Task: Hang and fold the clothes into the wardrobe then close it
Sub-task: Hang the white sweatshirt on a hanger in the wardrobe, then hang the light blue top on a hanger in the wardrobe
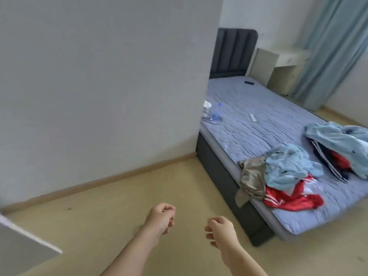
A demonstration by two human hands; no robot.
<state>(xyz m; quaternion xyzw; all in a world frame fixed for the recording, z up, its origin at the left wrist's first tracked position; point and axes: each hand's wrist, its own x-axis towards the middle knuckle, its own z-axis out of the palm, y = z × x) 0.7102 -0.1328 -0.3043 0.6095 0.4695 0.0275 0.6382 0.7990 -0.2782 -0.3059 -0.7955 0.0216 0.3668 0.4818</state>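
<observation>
Time to fetch clothes.
Left hand (161, 217) and right hand (221, 230) hang loose and empty, bottom middle. The clothes (282, 172) lie piled on the bed (249, 120), middle right; next, probably, reach and grab one.

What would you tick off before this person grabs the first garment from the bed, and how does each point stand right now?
1. Left hand free: ok, loosely curled, holds nothing.
2. Right hand free: ok, likewise empty.
3. Near pile of clothes reachable at the edge of the bed: ok, probably.
4. Floor toward the bed free of obstacles: ok.
5. Wardrobe open and ready: cannot tell; only a white panel shows at lower left.
6. Hangers on hand: cannot tell; none in view.
</observation>
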